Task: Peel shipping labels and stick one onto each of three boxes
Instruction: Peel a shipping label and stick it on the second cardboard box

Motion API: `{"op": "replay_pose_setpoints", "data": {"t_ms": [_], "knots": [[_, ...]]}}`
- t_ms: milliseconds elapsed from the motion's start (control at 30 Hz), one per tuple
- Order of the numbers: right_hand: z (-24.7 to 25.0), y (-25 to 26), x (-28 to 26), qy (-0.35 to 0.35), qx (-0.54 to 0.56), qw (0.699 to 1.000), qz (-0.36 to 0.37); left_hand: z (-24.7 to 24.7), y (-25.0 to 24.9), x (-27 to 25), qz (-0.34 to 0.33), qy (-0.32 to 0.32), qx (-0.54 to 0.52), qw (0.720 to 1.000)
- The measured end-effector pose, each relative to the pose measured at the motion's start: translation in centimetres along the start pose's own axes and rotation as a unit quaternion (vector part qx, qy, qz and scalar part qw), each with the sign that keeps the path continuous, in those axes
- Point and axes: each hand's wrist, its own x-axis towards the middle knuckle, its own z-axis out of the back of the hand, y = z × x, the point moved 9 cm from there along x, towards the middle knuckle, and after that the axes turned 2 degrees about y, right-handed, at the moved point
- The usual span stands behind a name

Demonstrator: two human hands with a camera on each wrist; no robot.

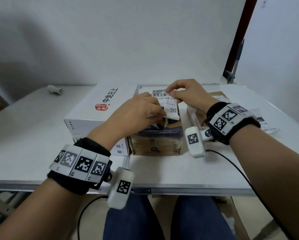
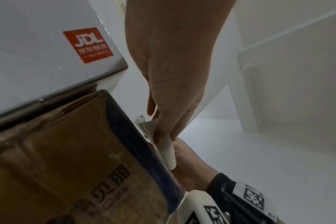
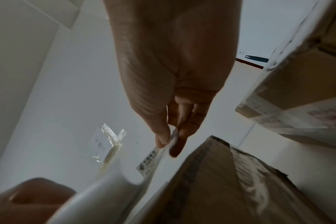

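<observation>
- The shipping label (image 1: 169,104) is over the top of the brown box (image 1: 156,139), which stands in the middle of the white table (image 1: 171,170).
- The right hand (image 1: 188,96) pinches the far edge of the label, at 12 o'clock of the box top; in the right wrist view, thumb and forefinger (image 3: 161,136) are closed on the paper edge.
- The left hand (image 1: 136,113) is at about 9 o'clock of the box top, and its curled fingers grip the near part of the label, where the paper curls up. I cannot tell if this part is the label itself or its backing sheet.
- The white box (image 1: 96,108) with a red seal and Chinese characters stands touching the brown box, at its 9 o'clock.
- A second brown box (image 1: 197,116) stands at 3 o'clock of the middle one, partly hidden behind the right wrist.
- More labels (image 1: 268,126) lie flat on the table at 3 o'clock, beyond the right wrist.
- A small white tube (image 1: 55,90) lies on the table at 10 o'clock, well apart from the boxes.
</observation>
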Motion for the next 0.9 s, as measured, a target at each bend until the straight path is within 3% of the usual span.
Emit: {"op": "replay_pose_setpoints", "data": {"t_ms": [300,667,800,900], "knots": [[-0.6,0.1,-0.4,0.007,-0.039,0.999,-0.002,0.1,0.5,-1.0,0.002,-0.025,-0.029,0.999],[-1.6,-0.5,-0.7,0.034,-0.030,0.999,-0.003,-0.8,0.7,-1.5,0.000,-0.001,-0.040,0.999],[-0.9,-0.6,-0.4,0.007,0.020,1.000,-0.002,1.3,1.6,-1.7,0.043,-0.100,-0.098,0.989],[-0.6,-0.8,-0.3,0.005,0.039,0.999,-0.012,1.5,1.7,-1.6,0.052,-0.103,-0.125,0.985]]}}
